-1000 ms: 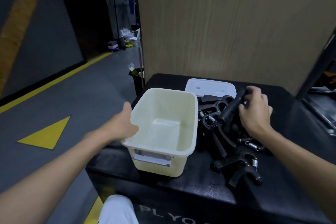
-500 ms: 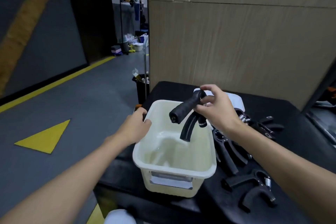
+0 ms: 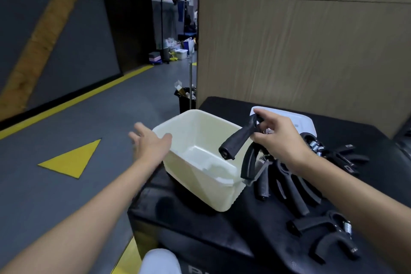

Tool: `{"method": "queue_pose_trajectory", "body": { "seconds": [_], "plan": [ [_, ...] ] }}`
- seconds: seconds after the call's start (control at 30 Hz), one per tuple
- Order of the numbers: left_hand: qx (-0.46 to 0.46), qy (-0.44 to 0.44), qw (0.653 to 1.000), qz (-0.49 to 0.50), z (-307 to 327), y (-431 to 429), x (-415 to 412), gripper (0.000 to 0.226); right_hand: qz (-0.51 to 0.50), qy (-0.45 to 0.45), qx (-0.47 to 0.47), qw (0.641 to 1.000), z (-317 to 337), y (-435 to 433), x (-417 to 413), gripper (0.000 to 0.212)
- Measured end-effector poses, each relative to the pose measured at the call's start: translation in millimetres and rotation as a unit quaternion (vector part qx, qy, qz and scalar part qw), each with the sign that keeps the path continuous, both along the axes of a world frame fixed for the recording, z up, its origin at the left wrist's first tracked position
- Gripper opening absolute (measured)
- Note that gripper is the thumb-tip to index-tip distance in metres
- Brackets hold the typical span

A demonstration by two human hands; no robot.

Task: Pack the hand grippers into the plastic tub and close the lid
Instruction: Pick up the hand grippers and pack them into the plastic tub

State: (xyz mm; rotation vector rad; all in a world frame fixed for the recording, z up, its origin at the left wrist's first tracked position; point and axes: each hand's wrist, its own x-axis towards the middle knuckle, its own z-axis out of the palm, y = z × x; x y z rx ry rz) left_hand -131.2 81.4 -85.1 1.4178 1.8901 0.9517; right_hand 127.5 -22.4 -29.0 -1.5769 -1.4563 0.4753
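Note:
A cream plastic tub (image 3: pixel 200 187) stands tilted on the black box, its left side raised, with nothing inside. My right hand (image 3: pixel 278 140) grips a black hand gripper (image 3: pixel 239 142) by its spring end, and its handles hang over the tub's right rim. My left hand (image 3: pixel 149 144) is at the tub's left rim, fingers spread, thumb against the rim. Several more black hand grippers (image 3: pixel 295 184) lie in a pile right of the tub, and one (image 3: pixel 327 236) lies apart near the front. The white lid (image 3: pixel 304 121) lies flat behind my right hand.
The black padded box (image 3: pixel 211 236) that bears everything ends just left of the tub, with grey floor below. A wooden panel wall (image 3: pixel 300 51) rises behind it. A small black bin (image 3: pixel 186 100) stands at the box's far left corner.
My right hand has carried the gripper a little lower over the tub's right side. The tub has tipped, its left side lifted, and my left hand's fingers have opened at the rim.

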Motion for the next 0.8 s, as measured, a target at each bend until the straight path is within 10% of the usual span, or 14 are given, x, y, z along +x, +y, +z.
{"method": "queue_pose_trajectory", "body": {
  "seconds": [0.17, 0.53, 0.63, 0.8],
  "plan": [
    [-0.010, -0.012, 0.994, -0.105, 5.0, 17.3, -4.2, 0.070, 0.014, -0.020, -0.047, 0.999, -1.4, -8.7, -0.9, 0.065],
    [0.080, 0.392, 0.906, -0.138, 27.1, -18.0, -16.6, 0.028, 0.028, -0.211, -0.129, 0.968, 7.2, 19.3, -24.8, 0.015],
    [0.109, 0.312, 0.934, -0.135, 10.7, -13.3, -16.5, 0.031, 0.033, -0.298, -0.126, 0.946, 6.4, 37.5, -43.0, 0.006],
    [-0.001, -0.135, 0.977, -0.164, -8.9, -16.7, -12.3, 0.028, 0.122, -0.452, -0.168, 0.867, -14.7, 70.1, -81.4, 0.016]
  ]
}}
